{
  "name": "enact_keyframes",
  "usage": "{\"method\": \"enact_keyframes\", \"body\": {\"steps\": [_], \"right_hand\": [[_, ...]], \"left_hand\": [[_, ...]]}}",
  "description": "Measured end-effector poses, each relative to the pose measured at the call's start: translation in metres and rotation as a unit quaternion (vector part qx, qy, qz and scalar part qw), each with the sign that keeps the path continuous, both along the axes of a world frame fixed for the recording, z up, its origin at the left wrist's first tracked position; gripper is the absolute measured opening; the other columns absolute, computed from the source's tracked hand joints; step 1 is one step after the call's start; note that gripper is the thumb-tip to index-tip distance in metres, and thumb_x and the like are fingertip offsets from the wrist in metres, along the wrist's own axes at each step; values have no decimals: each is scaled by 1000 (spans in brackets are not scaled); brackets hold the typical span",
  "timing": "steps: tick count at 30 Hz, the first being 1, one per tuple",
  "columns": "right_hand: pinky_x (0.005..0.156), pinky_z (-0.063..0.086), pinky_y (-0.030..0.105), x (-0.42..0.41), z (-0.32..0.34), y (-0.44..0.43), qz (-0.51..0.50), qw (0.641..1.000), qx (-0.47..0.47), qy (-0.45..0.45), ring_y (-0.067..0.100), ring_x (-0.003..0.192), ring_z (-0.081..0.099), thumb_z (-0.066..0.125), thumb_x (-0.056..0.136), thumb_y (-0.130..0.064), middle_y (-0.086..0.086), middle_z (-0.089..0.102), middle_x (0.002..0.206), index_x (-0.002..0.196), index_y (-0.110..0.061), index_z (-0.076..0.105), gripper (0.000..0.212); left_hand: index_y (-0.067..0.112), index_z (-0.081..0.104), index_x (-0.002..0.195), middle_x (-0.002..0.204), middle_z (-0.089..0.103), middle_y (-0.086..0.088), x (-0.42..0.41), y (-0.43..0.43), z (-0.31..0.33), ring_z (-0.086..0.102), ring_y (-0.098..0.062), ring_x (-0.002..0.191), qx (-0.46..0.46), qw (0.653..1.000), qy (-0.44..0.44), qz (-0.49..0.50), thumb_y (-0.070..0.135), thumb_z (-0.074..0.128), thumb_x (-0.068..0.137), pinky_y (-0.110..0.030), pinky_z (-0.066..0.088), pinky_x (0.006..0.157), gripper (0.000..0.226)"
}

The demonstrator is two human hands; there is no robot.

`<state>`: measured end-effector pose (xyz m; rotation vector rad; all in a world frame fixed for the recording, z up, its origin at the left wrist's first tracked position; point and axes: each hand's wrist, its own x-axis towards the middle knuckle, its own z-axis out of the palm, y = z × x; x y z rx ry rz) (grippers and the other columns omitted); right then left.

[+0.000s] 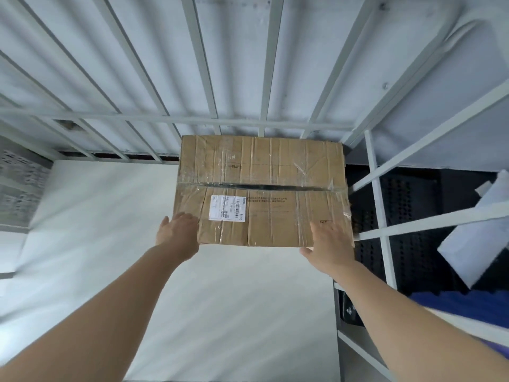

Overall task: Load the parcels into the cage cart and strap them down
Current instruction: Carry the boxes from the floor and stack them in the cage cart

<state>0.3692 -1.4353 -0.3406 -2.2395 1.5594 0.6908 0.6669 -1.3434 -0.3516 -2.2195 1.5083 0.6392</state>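
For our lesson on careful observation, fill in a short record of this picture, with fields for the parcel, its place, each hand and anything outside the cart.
Parcel: brown cardboard box, taped, with a white label on top
Place: on the cart floor, far right corner, by the cage bars
Left hand: fingers laid over the box's near left corner
Right hand: fingers flat on the near right corner
Straps: none in view
Outside cart: white package to the right, beyond the bars
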Motion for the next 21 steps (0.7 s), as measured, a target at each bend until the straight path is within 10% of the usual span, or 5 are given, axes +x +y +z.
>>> {"method": "enact_keyframes", "body": {"steps": [11,21], "right_hand": [[83,44,34,-28,181,52,-3,997,-50,-50,24,109,53,54,94,-39,1,59,108,112,-18,54,28],[89,47,37,-81,338,150,-105,974,-190,-62,26,113,51,51,96,-39,5,58,117,128,-16,51,39]], "left_hand": [[26,60,109,114,59,6,-58,18,183,60,-20,105,-87,995,1,-41,10,56,83,-28,47,81,31],[17,58,104,107,60,2,-133,42,333,57,-19,105,-214,935,1,-282,11,56,90,-29,45,86,15]]}}
